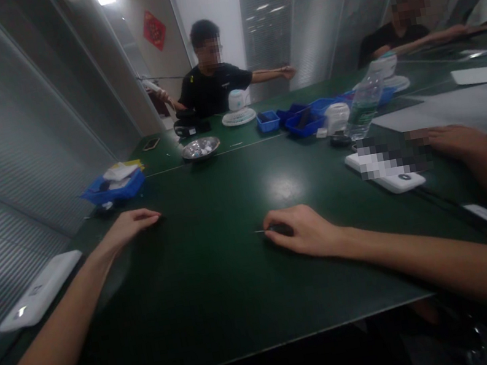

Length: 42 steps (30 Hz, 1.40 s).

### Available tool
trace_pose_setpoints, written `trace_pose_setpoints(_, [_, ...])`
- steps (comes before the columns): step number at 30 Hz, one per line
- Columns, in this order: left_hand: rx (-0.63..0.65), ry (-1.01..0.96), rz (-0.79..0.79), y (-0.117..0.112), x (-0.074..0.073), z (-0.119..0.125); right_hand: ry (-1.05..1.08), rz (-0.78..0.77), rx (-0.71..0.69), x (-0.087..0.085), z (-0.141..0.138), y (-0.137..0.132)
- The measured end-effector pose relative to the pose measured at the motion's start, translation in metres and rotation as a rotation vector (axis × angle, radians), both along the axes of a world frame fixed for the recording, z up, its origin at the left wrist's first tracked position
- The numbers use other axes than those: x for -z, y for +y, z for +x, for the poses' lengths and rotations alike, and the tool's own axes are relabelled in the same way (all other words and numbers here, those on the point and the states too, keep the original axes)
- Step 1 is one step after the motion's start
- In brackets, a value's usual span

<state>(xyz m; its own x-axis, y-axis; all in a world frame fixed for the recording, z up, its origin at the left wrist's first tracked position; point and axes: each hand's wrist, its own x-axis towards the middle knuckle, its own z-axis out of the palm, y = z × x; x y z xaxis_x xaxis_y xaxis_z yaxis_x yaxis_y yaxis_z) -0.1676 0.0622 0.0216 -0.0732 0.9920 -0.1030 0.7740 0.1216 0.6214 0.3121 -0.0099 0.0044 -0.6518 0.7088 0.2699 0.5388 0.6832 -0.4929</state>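
My left hand [131, 223] lies flat on the dark green table [223, 285], fingers stretched out to the right, holding nothing. My right hand [302, 232] rests near the table's middle with its fingers curled and pinched on a thin needle-like pin [260, 231] whose tip sticks out to the left. A white flat device [40, 290] lies by my left forearm.
A blue tray [114, 185] of small items stands at the left; a metal bowl [200, 148], small fan [237, 110], blue bins [303, 121] and water bottle [364, 105] sit further back. Another person's hand [453, 139] rests by a white power bank [386, 174]. A person in black sits opposite.
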Motion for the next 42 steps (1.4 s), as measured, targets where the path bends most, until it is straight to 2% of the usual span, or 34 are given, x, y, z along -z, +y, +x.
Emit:
trace_pose_setpoints(3, [0.106,-0.084,-0.057,-0.009,-0.003,0.052,-0.003,-0.007,0.004,-0.001,0.0,0.0])
trace_pose_setpoints(8, [0.444,-0.202,-0.057,-0.042,0.002,0.153,-0.002,0.009,-0.006,0.001,0.0,0.001])
trace_pose_setpoints(10, [0.521,-0.232,-0.036,-0.055,0.006,0.182,0.017,0.025,-0.002,0.001,0.0,0.001])
trace_pose_setpoints(12, [0.536,-0.243,0.008,-0.066,0.009,0.201,0.025,0.029,-0.002,0.001,0.0,0.0])
trace_pose_setpoints(17, [0.515,-0.227,0.115,-0.078,0.012,0.208,-0.002,0.016,-0.014,-0.001,-0.001,-0.001])
trace_pose_setpoints(24, [0.636,-0.118,0.238,-0.087,0.014,0.205,-0.012,0.03,-0.035,0.0,-0.001,-0.001])
trace_pose_setpoints(30, [0.697,-0.136,0.222,-0.087,0.018,0.201,-0.018,0.033,-0.089,0.003,0.0,-0.001])
trace_pose_setpoints(37, [0.782,-0.149,0.203,-0.09,0.013,0.21,-0.005,0.029,-0.191,0.0,-0.004,-0.004])
trace_pose_setpoints(42, [0.777,-0.123,0.23,-0.092,0.016,0.215,-0.036,0.057,-0.17,0.001,-0.01,-0.006])
